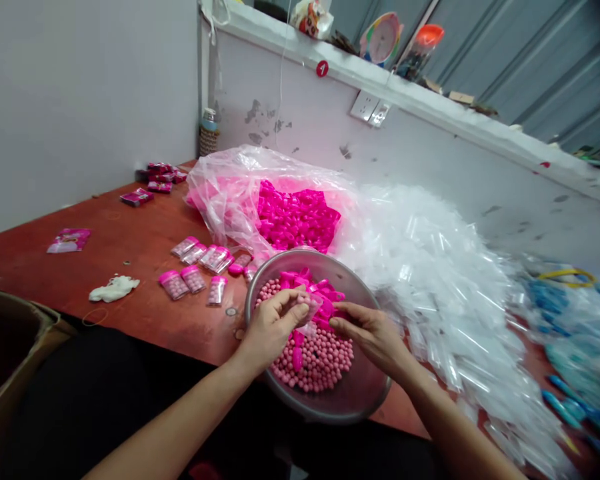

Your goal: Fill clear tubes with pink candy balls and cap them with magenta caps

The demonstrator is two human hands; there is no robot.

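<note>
Over a metal bowl (365, 393) my left hand (275, 325) grips a small clear container (307, 307) with pink beads inside. Close to its right, my right hand (367, 330) has its thumb and fingers pinched at the magenta plastic pieces; what they hold is too small to make out. Inside the bowl lie round pink beads (325, 363) and several magenta pieces (304, 277). Just behind the bowl, an open clear bag (230, 193) is full of magenta caps (297, 220).
Clear empty containers (430, 267) are heaped at the right. Filled ones with pink lids (173, 284) lie left of the bowl on the red table (145, 247), near a white crumpled thing (114, 289). A cardboard box (20, 307) stands at the lower left; blue items (563, 407) lie far right.
</note>
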